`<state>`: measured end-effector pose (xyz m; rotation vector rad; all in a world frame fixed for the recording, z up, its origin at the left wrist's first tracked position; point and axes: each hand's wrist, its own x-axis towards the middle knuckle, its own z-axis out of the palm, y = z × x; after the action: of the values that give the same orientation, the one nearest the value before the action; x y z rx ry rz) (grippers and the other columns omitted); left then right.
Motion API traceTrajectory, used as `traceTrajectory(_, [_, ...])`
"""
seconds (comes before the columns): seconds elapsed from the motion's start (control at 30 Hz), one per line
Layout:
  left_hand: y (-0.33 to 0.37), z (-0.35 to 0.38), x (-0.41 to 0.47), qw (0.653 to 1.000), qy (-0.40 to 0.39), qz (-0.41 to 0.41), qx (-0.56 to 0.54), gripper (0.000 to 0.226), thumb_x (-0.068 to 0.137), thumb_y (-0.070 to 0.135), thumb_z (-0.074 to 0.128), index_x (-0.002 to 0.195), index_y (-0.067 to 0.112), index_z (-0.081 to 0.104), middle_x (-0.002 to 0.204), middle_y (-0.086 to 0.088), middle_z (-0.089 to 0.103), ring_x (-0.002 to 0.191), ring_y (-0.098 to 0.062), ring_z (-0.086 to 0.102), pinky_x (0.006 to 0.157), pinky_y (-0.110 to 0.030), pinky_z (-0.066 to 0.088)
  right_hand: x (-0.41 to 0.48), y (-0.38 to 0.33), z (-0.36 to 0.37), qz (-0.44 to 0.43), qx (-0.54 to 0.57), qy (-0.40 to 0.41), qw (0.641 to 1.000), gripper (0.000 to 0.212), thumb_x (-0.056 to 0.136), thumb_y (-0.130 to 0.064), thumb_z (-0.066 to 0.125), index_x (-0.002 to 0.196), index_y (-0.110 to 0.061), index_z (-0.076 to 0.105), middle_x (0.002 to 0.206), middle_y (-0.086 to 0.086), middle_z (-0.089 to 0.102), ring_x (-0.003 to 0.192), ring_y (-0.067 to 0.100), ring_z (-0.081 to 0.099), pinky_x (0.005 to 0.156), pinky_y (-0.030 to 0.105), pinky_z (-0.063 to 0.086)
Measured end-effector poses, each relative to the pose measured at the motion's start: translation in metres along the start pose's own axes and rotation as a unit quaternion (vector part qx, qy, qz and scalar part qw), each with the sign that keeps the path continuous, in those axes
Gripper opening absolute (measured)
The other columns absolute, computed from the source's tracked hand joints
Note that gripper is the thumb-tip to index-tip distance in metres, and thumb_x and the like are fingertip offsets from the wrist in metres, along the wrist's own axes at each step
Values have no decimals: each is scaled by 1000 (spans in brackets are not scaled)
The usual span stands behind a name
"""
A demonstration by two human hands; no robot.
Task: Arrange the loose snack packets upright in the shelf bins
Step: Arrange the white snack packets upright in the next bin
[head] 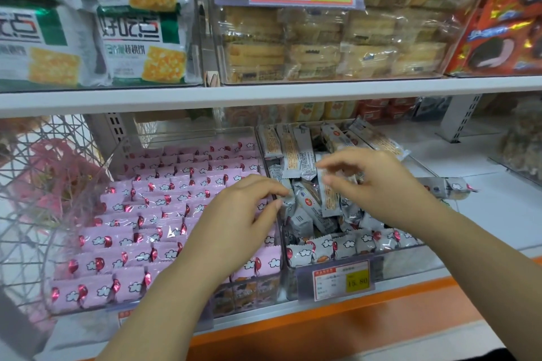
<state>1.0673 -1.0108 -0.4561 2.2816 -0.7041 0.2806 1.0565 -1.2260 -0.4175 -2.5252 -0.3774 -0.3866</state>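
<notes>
Snack packets fill two clear bins side by side on a white shop shelf [484, 214] with an orange front edge, under an upper shelf [293, 91] stacked with biscuit and cake packs. A wire basket [44, 184] stands to the left, and a price tag [341, 280] is clipped to the front of the right bin [396, 267]. The left hand [234, 214] reaches over the divider between the bins with its fingers curled downward, the fingertips at the top of a grey packet; whether it grips that packet cannot be told. The right hand [378, 182] hovers over the middle of the right bin, thumb and forefinger closed on the top edge of a labelled packet [330, 199], which stands with its long axis upright. In the left bin [117, 149] the pink packets [152, 214] stand on edge in tidy rows, long axes running left to right. The grey packets [308, 214] in the right bin form one neat upright row at the front, lie jumbled at all angles in the middle, and lean on end at the back. One stray packet [451, 187] lies flat on the shelf just beside the right bin.
</notes>
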Motion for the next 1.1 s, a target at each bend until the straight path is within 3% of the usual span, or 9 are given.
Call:
traceTrajectory(0.17, [1,0,0,1000,-2,-12,-11,25,93,23,54,105,43,63,108,34,53,107,13,48,89,-5,38,9,-8,11,26,49,-208,977,21,88,-32,63,109,-36,64,102,-24,58,91,-6,62,84,20,52])
traceTrajectory(0.33, [-1,1,1,999,0,-27,-26,25,92,24,54,110,37,66,111,29,57,105,8,52,93,-25,48,20,-4,38,-2,-30,-193,981,42,83,-28,71,121,-29,56,109,-9,43,94,8,55,88,25,46])
traceTrajectory(0.43, [-2,1,2,999,2,-31,-33,24,91,22,55,108,36,66,109,29,58,104,8,53,93,-25,48,21,-4,48,-15,-38,-167,985,51,76,-33,76,121,-29,54,111,-9,42,94,8,48,84,23,41])
traceTrajectory(0.57, [-1,1,2,999,4,-27,-28,25,91,21,56,108,36,67,108,31,57,104,10,51,92,-18,45,23,-5,59,-21,-47,-119,991,39,74,-32,74,108,-28,57,109,-5,48,97,14,51,87,38,47])
traceTrajectory(0.63, [-1,1,1,999,6,-24,-24,25,91,21,56,107,36,67,109,31,57,104,10,52,91,-15,44,25,-3,62,-34,-33,-91,995,28,76,-25,71,102,-27,61,101,-6,54,92,13,54,82,37,49])
traceTrajectory(0.73, [-2,2,1,1000,6,-18,-14,24,92,20,56,108,35,67,109,31,56,104,10,51,92,-10,40,22,-4,56,-16,1,-47,999,19,77,-16,69,94,-24,67,72,-18,54,67,-4,53,64,15,42])
traceTrajectory(0.83, [-1,1,0,1000,3,-19,-11,25,92,21,55,109,33,67,109,32,55,105,11,51,92,-8,40,15,-9,39,34,80,-44,995,15,78,-10,68,91,-20,68,49,-21,55,45,-5,50,47,8,36])
traceTrajectory(0.97, [0,1,0,1000,0,-21,-6,25,92,24,54,109,37,65,109,34,53,101,7,53,90,-13,44,7,-8,15,94,170,-22,981,18,79,-12,69,89,-27,68,59,0,68,46,13,47,46,21,38])
traceTrajectory(1.1, [1,1,-2,1000,-2,-23,-3,24,93,24,53,110,37,65,108,38,51,102,9,51,89,-12,43,-3,-6,-8,110,216,19,970,19,81,-11,70,91,-27,71,67,7,71,46,13,45,41,19,37])
